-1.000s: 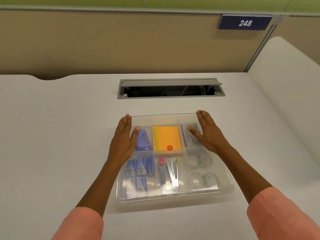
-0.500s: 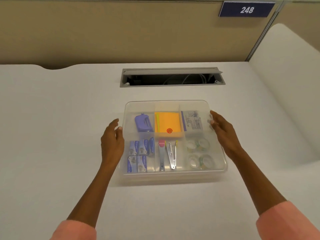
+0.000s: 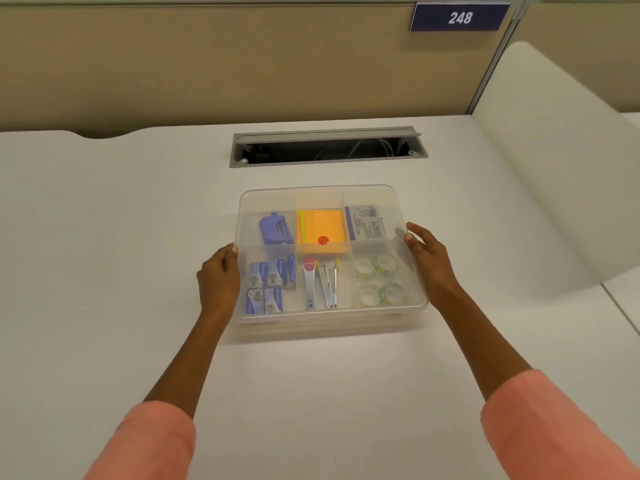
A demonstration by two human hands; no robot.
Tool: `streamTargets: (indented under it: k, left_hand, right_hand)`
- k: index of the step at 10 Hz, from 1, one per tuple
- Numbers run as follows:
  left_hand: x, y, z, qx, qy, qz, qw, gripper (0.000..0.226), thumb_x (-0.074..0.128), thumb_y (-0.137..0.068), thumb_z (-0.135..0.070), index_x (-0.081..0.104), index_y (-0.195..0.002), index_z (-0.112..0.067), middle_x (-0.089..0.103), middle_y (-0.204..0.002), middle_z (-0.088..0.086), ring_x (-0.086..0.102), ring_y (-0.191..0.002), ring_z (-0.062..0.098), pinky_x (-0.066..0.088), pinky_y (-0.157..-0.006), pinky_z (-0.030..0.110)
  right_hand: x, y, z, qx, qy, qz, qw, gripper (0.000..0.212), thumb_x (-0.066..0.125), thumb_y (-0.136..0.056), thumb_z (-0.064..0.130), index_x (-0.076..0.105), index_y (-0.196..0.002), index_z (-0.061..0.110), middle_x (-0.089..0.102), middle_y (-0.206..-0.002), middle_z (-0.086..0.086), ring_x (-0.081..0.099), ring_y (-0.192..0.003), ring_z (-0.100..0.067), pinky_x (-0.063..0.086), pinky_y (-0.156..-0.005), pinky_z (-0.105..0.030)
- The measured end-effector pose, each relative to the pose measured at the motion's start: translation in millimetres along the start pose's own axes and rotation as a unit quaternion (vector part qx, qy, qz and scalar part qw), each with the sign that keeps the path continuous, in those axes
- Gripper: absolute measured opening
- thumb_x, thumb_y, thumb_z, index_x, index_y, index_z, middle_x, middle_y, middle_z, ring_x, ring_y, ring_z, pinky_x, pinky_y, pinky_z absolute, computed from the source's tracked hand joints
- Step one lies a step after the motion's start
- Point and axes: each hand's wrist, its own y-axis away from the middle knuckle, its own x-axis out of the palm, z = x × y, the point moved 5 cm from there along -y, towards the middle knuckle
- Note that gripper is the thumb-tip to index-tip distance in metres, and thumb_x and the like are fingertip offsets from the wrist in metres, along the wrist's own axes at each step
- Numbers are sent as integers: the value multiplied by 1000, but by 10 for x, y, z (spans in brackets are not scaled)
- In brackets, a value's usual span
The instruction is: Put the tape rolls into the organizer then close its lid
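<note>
The clear plastic organizer (image 3: 408,308) stands mid-desk with its transparent lid (image 3: 320,194) lying flat on top. Through the lid I see several clear tape rolls (image 3: 379,280) in the near right compartment. My left hand (image 3: 218,277) is curled against the organizer's left side, thumb on the lid's rim. My right hand (image 3: 429,259) grips the right side, thumb tip on the rim near the back. Both hands touch the box.
Other compartments hold a purple punch (image 3: 273,228), orange sticky notes (image 3: 322,226), staple boxes (image 3: 268,285), and metal staple removers (image 3: 320,284). An open cable slot (image 3: 327,150) lies behind the box. A raised white divider (image 3: 540,161) runs along the right.
My hands slid off the top of the lid to the organizer's left and right sides. The lid now lies flat on the box.
</note>
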Motion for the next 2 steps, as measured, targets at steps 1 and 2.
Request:
streamTargets:
  k: [1, 2]
  left_hand:
    - [-5, 8, -114, 38, -85, 3, 996, 30, 32, -96, -22, 55, -107, -7, 60, -101, 16, 54, -96, 31, 42, -85, 39]
    - [49, 13, -213, 26, -145, 31, 989, 40, 30, -96, -28, 38, -131, -8, 45, -138, 20, 40, -128, 35, 32, -106, 47]
  right_hand:
    - [-23, -1, 77, -18, 59, 1, 998, 42, 47, -93, 32, 45, -132, 19, 55, -134, -10, 54, -117, -22, 45, -98, -34]
    - [-134, 56, 316, -68, 61, -52, 994, 43, 49, -92, 35, 46, -131, 18, 54, -134, -8, 51, -123, -23, 41, -104, -34]
